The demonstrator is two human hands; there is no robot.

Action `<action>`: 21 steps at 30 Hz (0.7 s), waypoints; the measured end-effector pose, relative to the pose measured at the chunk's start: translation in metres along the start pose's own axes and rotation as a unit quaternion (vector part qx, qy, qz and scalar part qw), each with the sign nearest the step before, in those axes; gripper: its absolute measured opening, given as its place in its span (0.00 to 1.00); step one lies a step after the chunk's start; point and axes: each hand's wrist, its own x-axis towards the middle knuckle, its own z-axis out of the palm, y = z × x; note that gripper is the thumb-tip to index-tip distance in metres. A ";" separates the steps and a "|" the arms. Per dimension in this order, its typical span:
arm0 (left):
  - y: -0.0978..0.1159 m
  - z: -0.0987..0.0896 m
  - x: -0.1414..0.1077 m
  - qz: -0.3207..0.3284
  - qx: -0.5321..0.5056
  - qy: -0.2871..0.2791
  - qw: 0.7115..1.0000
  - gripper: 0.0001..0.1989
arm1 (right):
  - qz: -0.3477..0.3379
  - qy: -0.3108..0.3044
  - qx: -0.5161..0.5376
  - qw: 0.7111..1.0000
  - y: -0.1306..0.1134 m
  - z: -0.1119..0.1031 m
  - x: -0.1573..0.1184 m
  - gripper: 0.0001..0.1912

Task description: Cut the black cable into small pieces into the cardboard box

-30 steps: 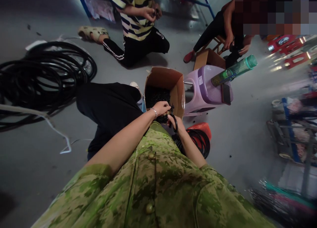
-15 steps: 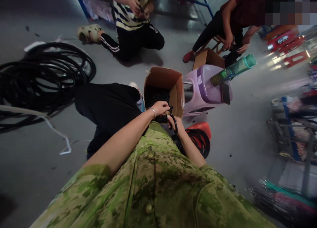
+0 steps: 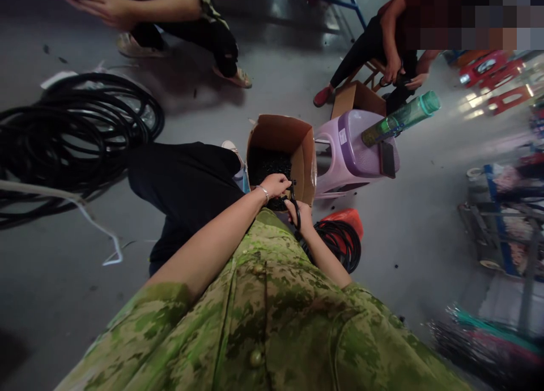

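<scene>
Over the near edge of an open cardboard box (image 3: 304, 158), my left hand (image 3: 275, 185) is closed in a pinch. Whatever its fingertips hold is too small and dark to make out. My right hand (image 3: 302, 216) grips black-handled scissors (image 3: 297, 214), whose front end is beside the left fingertips. Many small black pieces (image 3: 272, 163) lie in the bottom of the box, partly hidden by my hands. To the right of my right forearm is a coil of black tubing (image 3: 346, 245) on a red bag (image 3: 349, 216).
A purple stool (image 3: 357, 153) right of the box bears a green bottle (image 3: 403, 119) and a dark phone (image 3: 387, 160). Large black tubing coils (image 3: 85, 119) lie on the left floor. One person (image 3: 170, 11) is at upper left; another person (image 3: 391, 39) sits at upper right.
My right hand and the scissors have shifted slightly up and left. My left hand stays put. At the top, the crouching striped-shirt person is gone from that place; a person now shows further left, feet apart.
</scene>
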 end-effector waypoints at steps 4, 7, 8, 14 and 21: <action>-0.002 0.000 0.002 0.003 -0.005 0.012 1.000 0.09 | -0.005 -0.005 -0.031 1.000 0.004 -0.001 0.004 0.28; -0.001 0.001 0.002 0.004 -0.029 0.019 0.999 0.11 | -0.008 -0.009 -0.037 0.999 0.005 -0.005 0.006 0.27; 0.000 0.000 0.002 0.005 -0.041 0.020 0.999 0.11 | -0.009 -0.011 -0.035 0.999 0.005 -0.007 0.006 0.27; 0.004 0.000 -0.001 0.004 -0.083 0.014 0.996 0.14 | -0.036 -0.029 -0.030 0.998 0.002 -0.014 0.004 0.27; 0.003 0.000 -0.002 0.020 -0.083 0.007 0.996 0.13 | -0.040 -0.052 -0.017 0.998 0.000 -0.020 0.009 0.25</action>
